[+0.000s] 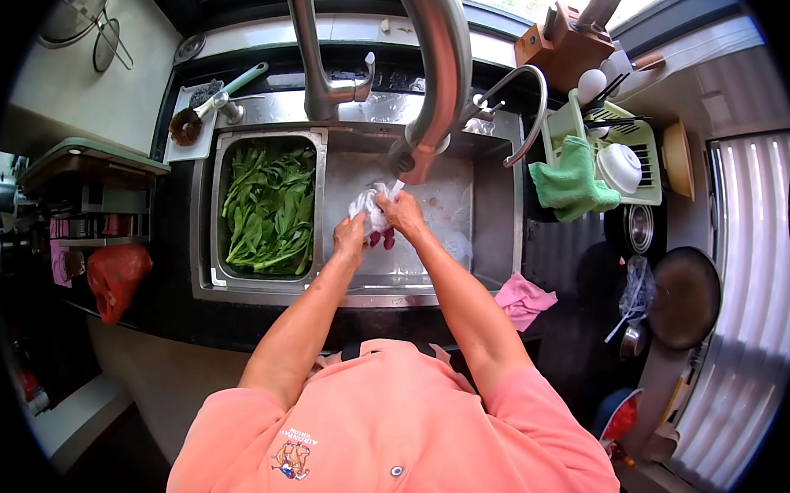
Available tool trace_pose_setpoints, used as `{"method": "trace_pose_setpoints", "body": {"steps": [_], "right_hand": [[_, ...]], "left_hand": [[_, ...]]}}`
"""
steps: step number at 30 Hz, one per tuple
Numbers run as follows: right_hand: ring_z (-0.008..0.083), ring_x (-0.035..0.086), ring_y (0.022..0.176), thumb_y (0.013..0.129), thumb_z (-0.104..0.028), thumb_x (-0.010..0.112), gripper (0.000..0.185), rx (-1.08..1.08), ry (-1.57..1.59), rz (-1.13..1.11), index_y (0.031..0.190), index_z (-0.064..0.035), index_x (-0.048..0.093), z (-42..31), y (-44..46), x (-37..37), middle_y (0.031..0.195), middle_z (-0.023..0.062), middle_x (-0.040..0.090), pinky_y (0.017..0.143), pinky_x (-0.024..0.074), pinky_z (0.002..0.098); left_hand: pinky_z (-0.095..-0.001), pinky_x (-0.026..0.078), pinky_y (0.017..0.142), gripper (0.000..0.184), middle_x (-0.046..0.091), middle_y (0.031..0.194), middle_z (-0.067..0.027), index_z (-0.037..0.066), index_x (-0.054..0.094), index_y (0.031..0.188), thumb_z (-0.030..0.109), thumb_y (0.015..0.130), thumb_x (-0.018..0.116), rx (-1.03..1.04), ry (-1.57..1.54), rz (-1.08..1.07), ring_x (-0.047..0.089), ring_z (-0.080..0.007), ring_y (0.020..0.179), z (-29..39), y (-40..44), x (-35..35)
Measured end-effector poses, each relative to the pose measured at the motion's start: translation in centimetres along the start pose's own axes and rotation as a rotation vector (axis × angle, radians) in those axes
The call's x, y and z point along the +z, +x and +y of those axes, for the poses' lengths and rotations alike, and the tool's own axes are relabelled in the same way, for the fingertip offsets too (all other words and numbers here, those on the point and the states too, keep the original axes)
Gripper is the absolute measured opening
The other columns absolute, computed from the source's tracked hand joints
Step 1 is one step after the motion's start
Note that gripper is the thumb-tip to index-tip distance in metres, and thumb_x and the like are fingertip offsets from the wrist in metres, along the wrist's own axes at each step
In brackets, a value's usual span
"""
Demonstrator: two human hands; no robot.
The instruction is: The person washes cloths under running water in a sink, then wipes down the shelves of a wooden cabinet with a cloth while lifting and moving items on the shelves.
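Observation:
A wet white cloth (372, 214) is bunched between my two hands over the right basin of the steel sink (451, 209). My left hand (350, 237) grips its left side. My right hand (400, 211) holds its right side, close under the running tap. From the large tap's spout (418, 162) a stream of water falls by my right hand. Below the cloth some dark red pieces show between my hands; what they are I cannot make out. Most fingertips are hidden by the cloth.
Left of my hands, a steel tray (219, 197) holds leafy greens (274, 203). A pink cloth (525, 301) lies at the sink's front right edge. The dish rack (646, 134) carries a green towel (573, 179) and a white bowl (619, 168). A knife block (555, 44) stands behind.

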State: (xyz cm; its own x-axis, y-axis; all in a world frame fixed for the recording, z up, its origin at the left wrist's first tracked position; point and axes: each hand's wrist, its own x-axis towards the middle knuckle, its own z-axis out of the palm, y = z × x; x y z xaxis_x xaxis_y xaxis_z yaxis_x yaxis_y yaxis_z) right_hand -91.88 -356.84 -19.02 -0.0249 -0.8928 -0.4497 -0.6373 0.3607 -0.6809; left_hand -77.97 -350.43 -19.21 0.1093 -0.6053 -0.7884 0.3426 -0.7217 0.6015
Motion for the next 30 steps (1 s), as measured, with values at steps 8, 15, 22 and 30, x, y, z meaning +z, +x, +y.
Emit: {"method": "trace_pose_setpoints", "body": {"steps": [8,15,22,30], "right_hand": [[0.0146,0.06,0.061,0.095,-0.04,0.062,0.036,0.233,0.803,-0.116,0.099,-0.0042,0.062,4.9,2.4,2.2,0.08,0.0048,0.065,0.049,0.0479,0.0345],[0.0111,0.061,0.068,0.102,-0.04,0.055,0.035,0.394,0.947,-0.372,0.108,-0.007,0.064,5.4,-3.2,-3.2,0.086,0.0021,0.066,0.055,0.0493,0.0294],[0.0256,0.063,0.076,0.097,-0.04,0.055,0.044,0.004,0.243,0.198,0.097,0.0035,0.062,9.2,-0.1,-0.6,0.081,0.0189,0.066,0.073,0.0482,0.0426],[0.0211,0.063,0.089,0.096,-0.031,0.057,0.038,0.178,0.715,-0.218,0.114,0.0022,0.061,0.3,-1.1,-0.7,0.098,0.013,0.069,0.076,0.0517,0.0375]], "left_hand": [[-0.0503,0.049,0.096,0.042,0.061,0.125,-0.0145,0.002,0.051,0.133,0.027,0.099,0.056,0.029,-0.371,0.057,0.059,-0.0301,0.117,-0.7,1.9,-0.1],[-0.0482,0.051,0.096,0.036,0.064,0.123,-0.0159,0.001,0.056,0.125,0.022,0.097,0.062,-0.337,-0.73,-0.437,0.063,-0.0314,0.111,1.5,-0.3,-0.2],[-0.0474,0.057,0.085,0.031,0.066,0.112,-0.0154,0.0,0.058,0.119,0.01,0.091,0.066,-0.327,-0.539,-0.294,0.067,-0.0294,0.101,0.0,1.4,0.6],[-0.0501,0.059,0.076,0.026,0.068,0.104,-0.0152,0.0,0.059,0.115,0.01,0.091,0.064,-0.33,-0.41,-0.05,0.07,-0.0323,0.089,-1.4,10.4,0.9]]}}
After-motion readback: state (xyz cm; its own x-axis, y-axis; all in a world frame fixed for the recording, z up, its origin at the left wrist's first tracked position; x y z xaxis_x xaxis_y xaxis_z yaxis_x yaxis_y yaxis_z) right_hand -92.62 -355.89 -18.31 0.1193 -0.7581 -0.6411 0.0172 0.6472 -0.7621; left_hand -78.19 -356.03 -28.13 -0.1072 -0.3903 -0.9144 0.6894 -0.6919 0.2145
